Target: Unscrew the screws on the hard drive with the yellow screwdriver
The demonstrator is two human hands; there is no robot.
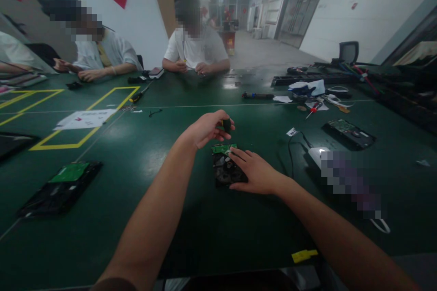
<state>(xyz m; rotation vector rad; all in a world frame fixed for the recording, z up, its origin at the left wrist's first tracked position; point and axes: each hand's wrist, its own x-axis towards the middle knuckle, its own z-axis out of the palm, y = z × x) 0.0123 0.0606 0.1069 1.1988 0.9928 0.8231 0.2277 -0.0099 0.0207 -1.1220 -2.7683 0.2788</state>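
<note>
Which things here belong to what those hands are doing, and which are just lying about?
In use:
dark-handled tool, in the left hand
black device with green board, under the right hand

Apparently lying about:
left-side device
right-side device
red-handled screwdriver
white paper

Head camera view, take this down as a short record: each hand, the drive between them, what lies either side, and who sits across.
Left hand: grips a dark-handled tool over the drive's far end; tip contact unclear
Right hand: spread on the right side of the middle drive
Middle drive: on the green table, green circuit board at its far end
Left side: left drive, green board up
Right side: right drive
Across: two people, seated
</note>
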